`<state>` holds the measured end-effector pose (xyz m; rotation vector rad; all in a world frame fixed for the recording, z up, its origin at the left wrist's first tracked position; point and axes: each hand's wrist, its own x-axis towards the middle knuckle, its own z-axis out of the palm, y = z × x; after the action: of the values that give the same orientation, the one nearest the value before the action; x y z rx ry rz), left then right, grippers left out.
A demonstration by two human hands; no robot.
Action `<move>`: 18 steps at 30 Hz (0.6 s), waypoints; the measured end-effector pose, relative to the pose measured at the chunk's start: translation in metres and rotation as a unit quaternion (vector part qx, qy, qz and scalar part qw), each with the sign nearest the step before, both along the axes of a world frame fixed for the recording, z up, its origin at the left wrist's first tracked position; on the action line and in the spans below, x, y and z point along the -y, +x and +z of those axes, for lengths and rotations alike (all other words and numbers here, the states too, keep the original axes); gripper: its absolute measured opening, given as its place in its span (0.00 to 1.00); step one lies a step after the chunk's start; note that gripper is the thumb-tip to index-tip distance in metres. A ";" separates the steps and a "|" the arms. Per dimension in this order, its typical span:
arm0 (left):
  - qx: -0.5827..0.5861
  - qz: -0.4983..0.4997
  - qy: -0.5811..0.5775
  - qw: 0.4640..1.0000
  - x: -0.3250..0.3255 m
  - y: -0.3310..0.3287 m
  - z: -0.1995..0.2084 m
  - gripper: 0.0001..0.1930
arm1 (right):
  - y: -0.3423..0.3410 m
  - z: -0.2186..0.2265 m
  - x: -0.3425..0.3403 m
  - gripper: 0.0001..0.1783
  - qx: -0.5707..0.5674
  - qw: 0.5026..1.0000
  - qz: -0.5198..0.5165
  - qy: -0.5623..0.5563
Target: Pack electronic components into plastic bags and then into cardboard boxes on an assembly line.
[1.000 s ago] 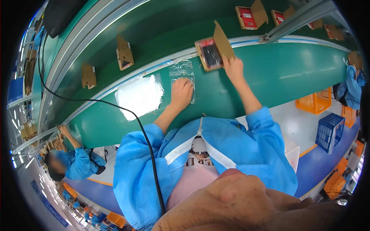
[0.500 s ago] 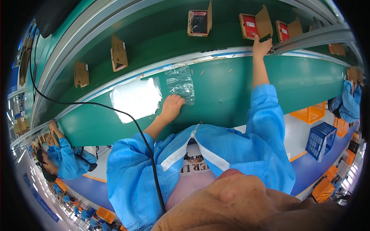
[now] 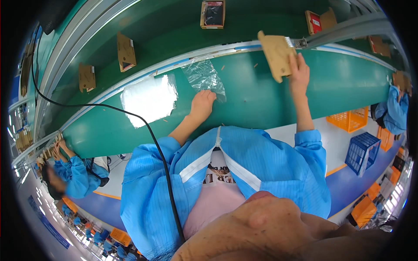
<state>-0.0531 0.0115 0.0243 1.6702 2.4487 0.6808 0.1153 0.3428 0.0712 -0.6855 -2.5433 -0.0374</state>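
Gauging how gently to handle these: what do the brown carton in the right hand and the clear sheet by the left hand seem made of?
The brown carton in the right hand: likely cardboard, matte, from its dull brown face and cut edges.
The clear sheet by the left hand: probably thin plastic film, glossy, given its wrinkles and bright glints.

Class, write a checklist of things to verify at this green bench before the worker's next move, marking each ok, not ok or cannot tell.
1. Right hand has the cardboard box: ok, fingers at its right side.
2. Inside of that box visible: not ok, cardboard hides it.
3. Left hand at the clear plastic bag: ok, fingers at its near edge.
4. Left hand gripping the bag: cannot tell.
5. Bag smooth: not ok, it is crinkled.
6. Black cable apart from both hands: ok in this view.
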 end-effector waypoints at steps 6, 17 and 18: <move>-0.003 -0.012 0.005 1.000 -0.001 0.004 0.011 0.05 | 0.033 0.000 0.085 0.26 0.065 0.993 0.060 0.071; 0.063 0.026 0.015 0.998 0.005 0.007 0.005 0.03 | 0.110 -0.049 0.007 0.19 -0.097 0.880 -0.251 -0.391; 0.073 0.028 0.023 0.997 0.006 0.006 0.002 0.03 | 0.124 -0.055 0.004 0.22 0.026 0.908 -0.283 -0.306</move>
<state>-0.0473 0.0059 0.0261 1.5141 2.4031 0.8418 0.2395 0.3391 0.0167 -1.6632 -2.3000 0.5729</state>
